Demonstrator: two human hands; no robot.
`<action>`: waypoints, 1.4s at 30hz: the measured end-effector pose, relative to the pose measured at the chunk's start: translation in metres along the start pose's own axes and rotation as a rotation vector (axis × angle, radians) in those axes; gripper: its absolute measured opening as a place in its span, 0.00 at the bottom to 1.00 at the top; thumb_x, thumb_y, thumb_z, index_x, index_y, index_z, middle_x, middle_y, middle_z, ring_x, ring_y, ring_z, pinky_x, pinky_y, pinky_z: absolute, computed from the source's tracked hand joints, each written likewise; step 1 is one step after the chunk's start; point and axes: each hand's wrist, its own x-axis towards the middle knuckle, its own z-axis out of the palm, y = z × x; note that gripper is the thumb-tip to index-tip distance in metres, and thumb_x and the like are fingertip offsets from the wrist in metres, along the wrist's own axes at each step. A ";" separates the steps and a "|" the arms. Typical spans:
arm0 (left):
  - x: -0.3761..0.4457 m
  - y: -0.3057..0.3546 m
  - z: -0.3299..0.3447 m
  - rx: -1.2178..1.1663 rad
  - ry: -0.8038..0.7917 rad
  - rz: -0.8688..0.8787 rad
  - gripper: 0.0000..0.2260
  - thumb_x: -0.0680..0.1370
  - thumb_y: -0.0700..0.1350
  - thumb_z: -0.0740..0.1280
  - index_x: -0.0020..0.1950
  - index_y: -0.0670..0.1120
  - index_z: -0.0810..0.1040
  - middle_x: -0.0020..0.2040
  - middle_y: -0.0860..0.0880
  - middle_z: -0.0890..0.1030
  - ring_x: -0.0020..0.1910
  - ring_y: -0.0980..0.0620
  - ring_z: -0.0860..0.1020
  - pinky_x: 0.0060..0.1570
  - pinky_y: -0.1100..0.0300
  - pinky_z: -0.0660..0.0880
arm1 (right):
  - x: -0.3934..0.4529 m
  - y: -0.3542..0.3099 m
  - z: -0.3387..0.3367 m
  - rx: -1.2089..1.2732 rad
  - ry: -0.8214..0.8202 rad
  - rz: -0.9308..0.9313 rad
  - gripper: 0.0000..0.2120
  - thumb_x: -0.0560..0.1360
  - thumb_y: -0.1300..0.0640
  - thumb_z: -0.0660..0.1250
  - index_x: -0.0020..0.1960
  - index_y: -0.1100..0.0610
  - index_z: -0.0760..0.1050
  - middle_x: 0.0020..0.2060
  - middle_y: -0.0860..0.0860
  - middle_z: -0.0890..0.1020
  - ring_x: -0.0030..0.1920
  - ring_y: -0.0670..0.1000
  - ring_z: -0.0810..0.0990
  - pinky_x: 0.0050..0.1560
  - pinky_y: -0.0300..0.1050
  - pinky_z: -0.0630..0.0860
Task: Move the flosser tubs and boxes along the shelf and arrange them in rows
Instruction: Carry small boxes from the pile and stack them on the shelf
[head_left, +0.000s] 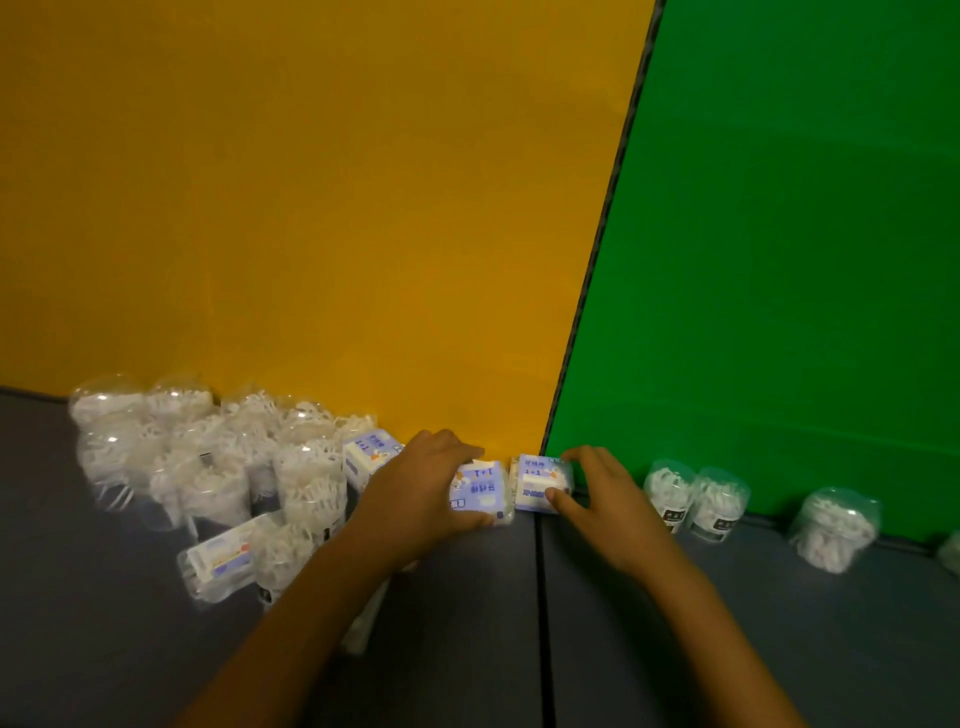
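- My left hand (421, 483) curls its grip over a blue-and-white flosser box (480, 493) on the grey shelf (467, 623), just left of the shelf seam.
- My right hand (597, 493) pinches a second box (540, 483), thumb in front and fingers behind, right at the seam; the two boxes sit side by side.
- A crowd of clear flosser tubs (208, 467) stands left, against the yellow wall (311, 208).
- Three more tubs (696, 499) stand right, along the green wall (779, 260).
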 end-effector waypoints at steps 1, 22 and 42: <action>-0.001 -0.002 -0.006 -0.030 0.063 0.009 0.32 0.70 0.63 0.70 0.70 0.55 0.68 0.64 0.53 0.72 0.64 0.54 0.67 0.58 0.57 0.68 | 0.001 -0.001 0.000 0.000 0.005 -0.004 0.20 0.77 0.46 0.67 0.65 0.51 0.69 0.60 0.48 0.73 0.60 0.50 0.73 0.56 0.47 0.72; -0.021 -0.019 -0.057 -0.485 0.296 -0.213 0.30 0.62 0.64 0.71 0.56 0.51 0.65 0.48 0.54 0.79 0.45 0.57 0.80 0.41 0.58 0.80 | 0.009 -0.004 0.015 -0.084 -0.072 0.138 0.28 0.73 0.49 0.73 0.67 0.54 0.66 0.61 0.51 0.69 0.57 0.54 0.77 0.56 0.52 0.77; -0.012 0.073 -0.037 -0.899 0.071 -0.188 0.27 0.70 0.61 0.66 0.64 0.50 0.67 0.52 0.51 0.81 0.48 0.55 0.82 0.47 0.59 0.78 | -0.060 0.015 -0.097 -0.031 0.254 0.067 0.26 0.68 0.48 0.77 0.62 0.49 0.72 0.55 0.46 0.70 0.47 0.50 0.79 0.46 0.51 0.78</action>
